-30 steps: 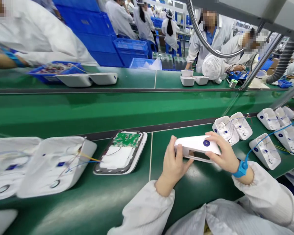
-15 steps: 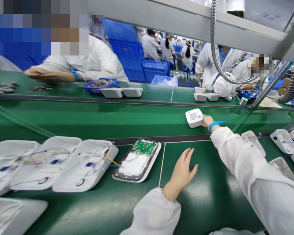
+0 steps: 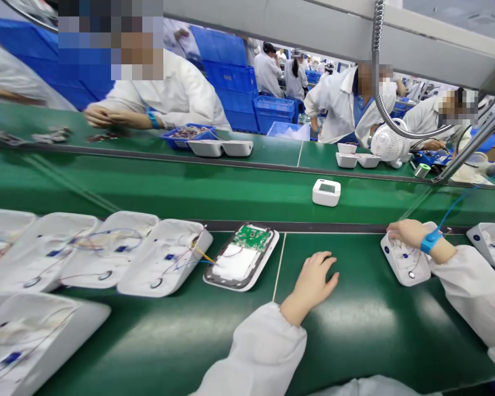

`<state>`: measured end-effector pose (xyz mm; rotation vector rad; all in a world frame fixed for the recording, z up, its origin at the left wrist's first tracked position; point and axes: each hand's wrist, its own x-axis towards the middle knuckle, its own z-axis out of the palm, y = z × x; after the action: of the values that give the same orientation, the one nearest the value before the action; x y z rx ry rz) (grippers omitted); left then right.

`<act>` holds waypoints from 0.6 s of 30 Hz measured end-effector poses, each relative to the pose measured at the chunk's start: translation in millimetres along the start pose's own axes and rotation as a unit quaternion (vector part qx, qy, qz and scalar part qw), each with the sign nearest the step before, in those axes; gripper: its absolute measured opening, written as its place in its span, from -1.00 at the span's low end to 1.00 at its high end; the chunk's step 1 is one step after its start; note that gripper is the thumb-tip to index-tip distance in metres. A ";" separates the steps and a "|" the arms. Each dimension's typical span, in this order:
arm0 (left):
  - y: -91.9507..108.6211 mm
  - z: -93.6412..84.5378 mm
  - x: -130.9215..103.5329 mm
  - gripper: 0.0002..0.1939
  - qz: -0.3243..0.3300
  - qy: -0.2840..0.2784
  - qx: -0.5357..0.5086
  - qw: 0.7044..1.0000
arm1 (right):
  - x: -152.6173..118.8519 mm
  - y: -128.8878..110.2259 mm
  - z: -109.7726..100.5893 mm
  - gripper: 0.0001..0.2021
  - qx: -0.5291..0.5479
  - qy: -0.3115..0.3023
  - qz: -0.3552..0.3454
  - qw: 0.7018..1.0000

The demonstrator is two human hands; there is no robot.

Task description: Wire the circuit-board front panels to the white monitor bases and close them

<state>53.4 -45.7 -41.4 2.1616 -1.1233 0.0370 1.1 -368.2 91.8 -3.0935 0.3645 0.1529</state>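
My left hand (image 3: 312,286) hovers over or rests on the green bench, fingers loosely spread and holding nothing. To its left lies a white panel (image 3: 241,258) with a green circuit board, its yellow wires running to an open white plastic housing (image 3: 165,258). Over at the right, my right hand (image 3: 412,234), with a blue wrist strap, grips the far edge of another white plastic housing (image 3: 410,267), which has wires and a small round part inside. Its fingertips are partly hidden behind the housing's rim. A small white device with a grey screen (image 3: 326,192) sits alone on the green conveyor belt (image 3: 190,195).
Several open white housings with wires crowd the bench at the left; one more housing (image 3: 489,242) stands far right. Across the belt, a co-worker (image 3: 185,93) handles small parts beside a blue tray (image 3: 187,135). A metal hose (image 3: 379,104) hangs from the overhead beam.
My right hand has let go of the small white device on the belt and moved right and nearer, onto a housing. That housing has shifted left. My left hand stays nearly still.
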 end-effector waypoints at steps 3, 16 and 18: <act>5.4 -3.8 -3.5 -0.69 0.020 0.011 -0.006 1.000 | -12.8 -7.6 5.3 -0.74 -0.027 -0.054 -0.031 0.998; -80.3 -171.9 -7.7 0.09 -0.422 -0.099 0.208 0.877 | -115.9 -77.3 44.7 -0.49 0.038 -0.139 0.024 0.989; -87.0 -179.8 -3.8 0.18 -0.432 -0.142 0.185 0.871 | -116.6 -75.3 41.1 -0.52 0.017 -0.140 0.020 0.990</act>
<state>164.0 96.3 45.3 2.9067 -0.1886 -0.5203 -98.1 -266.7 63.5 -2.9721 0.4128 0.5673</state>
